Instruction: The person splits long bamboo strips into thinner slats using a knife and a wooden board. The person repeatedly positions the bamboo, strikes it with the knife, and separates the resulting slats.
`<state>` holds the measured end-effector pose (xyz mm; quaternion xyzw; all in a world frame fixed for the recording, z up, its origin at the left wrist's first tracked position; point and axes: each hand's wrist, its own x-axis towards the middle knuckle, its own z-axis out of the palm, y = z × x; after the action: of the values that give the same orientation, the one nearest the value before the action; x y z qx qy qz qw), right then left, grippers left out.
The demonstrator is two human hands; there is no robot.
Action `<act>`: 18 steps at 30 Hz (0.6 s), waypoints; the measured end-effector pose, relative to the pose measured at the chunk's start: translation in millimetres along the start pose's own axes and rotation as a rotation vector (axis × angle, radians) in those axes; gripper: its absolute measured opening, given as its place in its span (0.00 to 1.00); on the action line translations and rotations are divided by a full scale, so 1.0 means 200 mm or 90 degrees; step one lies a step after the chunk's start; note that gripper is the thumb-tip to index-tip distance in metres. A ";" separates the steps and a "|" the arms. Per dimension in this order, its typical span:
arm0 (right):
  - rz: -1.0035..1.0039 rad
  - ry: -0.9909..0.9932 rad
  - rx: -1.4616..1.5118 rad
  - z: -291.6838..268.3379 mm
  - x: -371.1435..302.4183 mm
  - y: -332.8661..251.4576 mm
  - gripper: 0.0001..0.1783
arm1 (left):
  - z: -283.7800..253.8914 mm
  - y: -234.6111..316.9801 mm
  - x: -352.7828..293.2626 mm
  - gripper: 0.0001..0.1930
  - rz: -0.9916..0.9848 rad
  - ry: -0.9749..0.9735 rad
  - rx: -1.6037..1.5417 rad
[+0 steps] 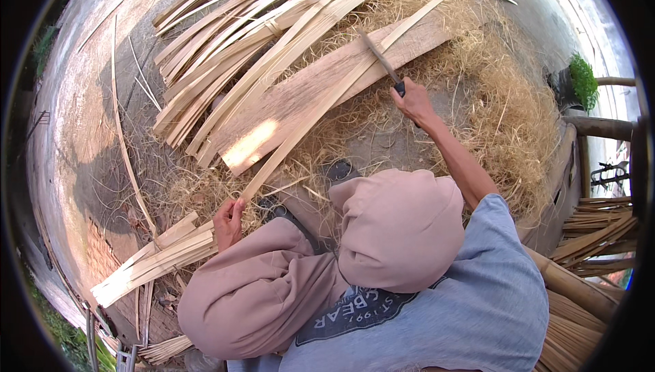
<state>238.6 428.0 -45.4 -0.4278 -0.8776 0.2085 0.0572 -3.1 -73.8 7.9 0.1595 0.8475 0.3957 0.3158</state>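
Observation:
My left hand is closed in a pinch on the near end of a long, pale bamboo strip. From there the strip slants up to the right across a flat wooden board. A knife with a dark handle is gripped in my right hand. Its long blade points up and left and crosses over the strip above the board; I cannot tell whether the edge touches it. Both knees, covered in pinkish-brown cloth, are bent below the hands.
A large pile of bamboo strips lies beyond the board. Curly shavings cover the ground to the right. A smaller strip bundle is beside my left hand. At the right stand a potted plant and bamboo poles.

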 end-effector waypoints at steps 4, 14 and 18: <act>-0.188 -0.302 0.067 0.11 -0.57 -0.74 0.18 | 0.26 0.18 0.12 0.15 0.150 0.097 0.142; 0.027 -0.016 -0.113 -0.29 0.04 0.11 0.17 | 0.37 0.11 0.18 0.15 0.262 0.127 0.193; -0.017 0.054 -0.138 -0.30 0.12 0.21 0.18 | 0.40 0.16 0.17 0.15 0.247 0.100 0.162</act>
<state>270.3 488.1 -11.1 -0.4282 -0.8974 0.0936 0.0505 25.5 10.0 -20.4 0.3268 0.8660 0.3500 0.1441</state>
